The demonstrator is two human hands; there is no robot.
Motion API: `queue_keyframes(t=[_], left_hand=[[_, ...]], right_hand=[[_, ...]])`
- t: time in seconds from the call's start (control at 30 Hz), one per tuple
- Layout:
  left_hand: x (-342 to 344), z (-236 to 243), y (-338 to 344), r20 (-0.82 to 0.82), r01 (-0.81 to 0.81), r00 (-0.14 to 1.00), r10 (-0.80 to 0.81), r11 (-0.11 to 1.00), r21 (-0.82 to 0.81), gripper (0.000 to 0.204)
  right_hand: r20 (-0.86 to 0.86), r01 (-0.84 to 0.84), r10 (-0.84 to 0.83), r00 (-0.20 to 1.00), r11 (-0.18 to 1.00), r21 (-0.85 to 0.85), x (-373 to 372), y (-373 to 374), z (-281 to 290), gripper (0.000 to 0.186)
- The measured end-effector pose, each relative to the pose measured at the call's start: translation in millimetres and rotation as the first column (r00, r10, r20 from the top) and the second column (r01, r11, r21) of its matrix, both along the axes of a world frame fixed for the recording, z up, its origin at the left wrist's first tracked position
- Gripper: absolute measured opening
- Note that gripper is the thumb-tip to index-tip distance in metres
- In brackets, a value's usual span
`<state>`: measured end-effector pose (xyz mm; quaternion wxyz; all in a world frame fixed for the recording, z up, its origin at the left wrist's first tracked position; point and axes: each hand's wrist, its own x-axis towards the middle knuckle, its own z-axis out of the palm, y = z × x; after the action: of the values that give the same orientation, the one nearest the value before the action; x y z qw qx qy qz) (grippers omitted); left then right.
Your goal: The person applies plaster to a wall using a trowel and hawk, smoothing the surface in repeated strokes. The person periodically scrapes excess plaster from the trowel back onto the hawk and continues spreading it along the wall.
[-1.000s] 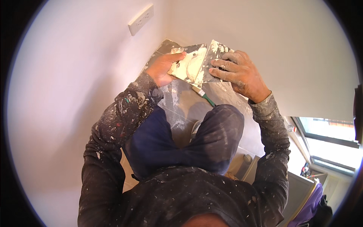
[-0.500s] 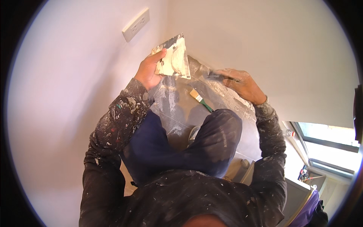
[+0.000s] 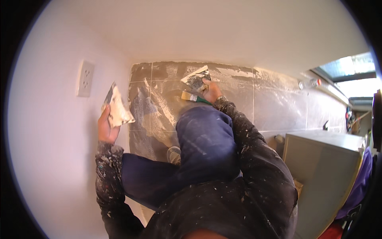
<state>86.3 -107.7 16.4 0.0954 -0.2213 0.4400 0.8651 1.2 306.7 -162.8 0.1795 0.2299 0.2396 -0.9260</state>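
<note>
My left hand [image 3: 106, 126] grips a flat plate smeared with cream putty [image 3: 118, 107], held upright near the left wall with the thumb across its edge. In my right hand [image 3: 211, 91] is a putty knife [image 3: 195, 78], its wide blade streaked dark and white and edged with pale putty. The blade is above the floor tiles near the foot of the far wall; whether it touches them I cannot tell. Just below that hand lies a paintbrush [image 3: 188, 96] with light bristles and a green handle, partly hidden by my knee.
The tiled floor [image 3: 234, 93] is streaked with white dust and putty. A wall socket [image 3: 85, 79] sits on the left wall [image 3: 51, 131]. To the right are a grey cabinet [image 3: 322, 167], a clear bottle with a red cap [image 3: 309, 83], a window [image 3: 352, 75] and purple cloth [image 3: 360, 189].
My view has swung rightward. The putty knife, blurred before, now shows clearly, close beside the brush. My left hand has moved further from the right one, still holding the smeared plate.
</note>
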Motion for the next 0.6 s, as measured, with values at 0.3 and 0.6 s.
queue_keyframes(t=[0.3, 0.6], left_hand=[[1, 6, 7, 0.067, -0.039, 0.997, 0.049, 0.989, -0.140, 0.039], [-1, 4, 10, 0.086, -0.007, 0.996, 0.020, 0.989, -0.145, 0.037]], right_hand=[[-0.040, 0.215, -0.211, 0.977, 0.964, 0.155, -37, 6, -75, 0.031], [-0.273, 0.177, 0.113, 0.955, 0.521, 0.835, -59, 9, -82, 0.045]])
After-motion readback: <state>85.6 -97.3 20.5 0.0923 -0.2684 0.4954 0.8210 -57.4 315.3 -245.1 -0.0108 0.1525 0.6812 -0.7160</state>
